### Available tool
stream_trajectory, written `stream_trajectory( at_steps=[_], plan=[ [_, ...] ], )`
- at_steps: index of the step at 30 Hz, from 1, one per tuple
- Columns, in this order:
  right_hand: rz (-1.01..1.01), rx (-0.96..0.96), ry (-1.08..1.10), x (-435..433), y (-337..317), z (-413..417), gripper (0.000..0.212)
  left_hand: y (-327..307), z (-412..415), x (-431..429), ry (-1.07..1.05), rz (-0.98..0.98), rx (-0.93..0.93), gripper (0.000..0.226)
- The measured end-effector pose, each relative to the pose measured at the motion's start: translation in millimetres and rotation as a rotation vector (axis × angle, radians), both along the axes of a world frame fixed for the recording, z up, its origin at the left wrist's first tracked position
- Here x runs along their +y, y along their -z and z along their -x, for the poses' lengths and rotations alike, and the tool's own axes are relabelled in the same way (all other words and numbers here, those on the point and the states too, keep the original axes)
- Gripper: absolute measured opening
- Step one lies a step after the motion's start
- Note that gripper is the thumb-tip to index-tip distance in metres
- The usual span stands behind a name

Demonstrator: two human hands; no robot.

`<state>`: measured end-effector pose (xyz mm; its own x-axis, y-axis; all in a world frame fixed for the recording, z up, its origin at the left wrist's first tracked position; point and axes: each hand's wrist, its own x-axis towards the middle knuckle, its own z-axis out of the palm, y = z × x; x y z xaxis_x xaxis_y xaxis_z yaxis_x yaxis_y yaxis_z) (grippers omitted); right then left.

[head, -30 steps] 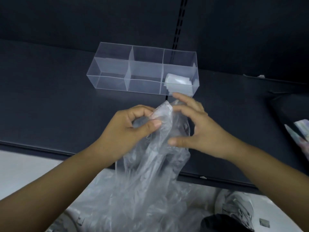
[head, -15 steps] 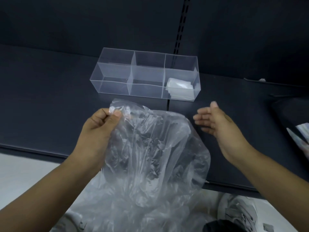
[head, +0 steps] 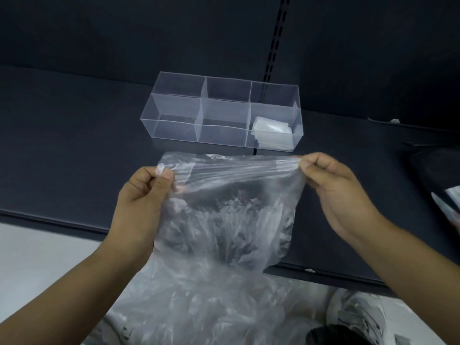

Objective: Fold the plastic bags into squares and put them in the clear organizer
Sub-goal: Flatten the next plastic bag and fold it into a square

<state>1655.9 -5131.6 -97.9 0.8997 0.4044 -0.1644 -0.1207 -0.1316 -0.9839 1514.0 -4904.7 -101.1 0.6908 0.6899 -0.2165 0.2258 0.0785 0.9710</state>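
Folded white bag squares (head: 272,133) fill one right compartment of the clear six-compartment organizer (head: 224,115), while the left hand (head: 142,200) and right hand (head: 333,185) pinch an unfolded crinkled transparent plastic bag (head: 224,215) at mid-frame.

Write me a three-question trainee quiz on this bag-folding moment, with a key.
1. True or false: the bag is already folded into a square.
2. Where in the organizer do the folded bags lie? A) left end B) middle C) right end
3. Fill in: the left hand and the right hand each pinch a corner of the bag's ____ edge, stretching it between them.

Key: 1 false; 2 C; 3 top.
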Motion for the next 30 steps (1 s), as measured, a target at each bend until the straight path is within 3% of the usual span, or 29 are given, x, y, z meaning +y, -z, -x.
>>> stream_trajectory(
  at_steps=[4,7,9,11,13,14,16,18,19,24,26,30],
  plan=[
    [0.105,-0.138,0.156,1.8,-0.9,8.0,0.026,10.3,7.6,-9.6,0.027,-0.088,0.02,0.023],
    [0.158,-0.203,0.146,1.3,-7.7,7.0,0.021,14.4,13.8,-5.4,-0.023,-0.193,0.062,0.018],
    [0.15,-0.202,0.064,3.3,-13.7,5.7,0.018,11.1,13.2,0.4,-0.039,-0.355,0.104,0.041],
    [0.195,-0.229,-0.07,12.8,-17.5,7.1,0.015,-0.5,0.3,-0.9,0.086,-0.531,0.096,0.067],
    [0.218,-0.233,-0.229,28.9,-19.2,9.3,0.014,-16.3,-24.7,-14.1,0.429,-0.577,0.115,0.08],
    [0.21,-0.226,-0.292,36.6,-19.6,9.0,0.014,-21.6,-37.4,-21.7,0.612,-0.542,0.13,0.078],
    [0.218,-0.216,-0.33,47.2,-18.4,2.5,0.016,-23.9,-59.9,-30.7,0.787,-0.381,0.114,0.049],
    [0.295,-0.244,-0.284,43.8,-13.0,-12.7,0.018,-16.7,-74.8,-27.0,0.618,-0.19,0.09,0.012],
    [0.347,-0.259,-0.249,36.0,-8.4,-22.5,0.017,-9.7,-77.3,-20.9,0.513,-0.143,0.118,0.009],
    [0.552,-0.248,-0.062,-20.1,16.6,-54.8,0.017,24.2,-62.0,3.4,0.312,-0.053,0.242,0.019],
    [0.5,-0.193,-0.05,-27.1,19.9,-51.7,0.016,26.5,-58.8,-0.5,0.408,0.044,0.266,0.022],
    [0.356,-0.178,-0.223,0.0,11.5,-30.3,0.013,8.3,-71.5,-15.6,0.799,0.029,0.303,0.076]
  ],
)
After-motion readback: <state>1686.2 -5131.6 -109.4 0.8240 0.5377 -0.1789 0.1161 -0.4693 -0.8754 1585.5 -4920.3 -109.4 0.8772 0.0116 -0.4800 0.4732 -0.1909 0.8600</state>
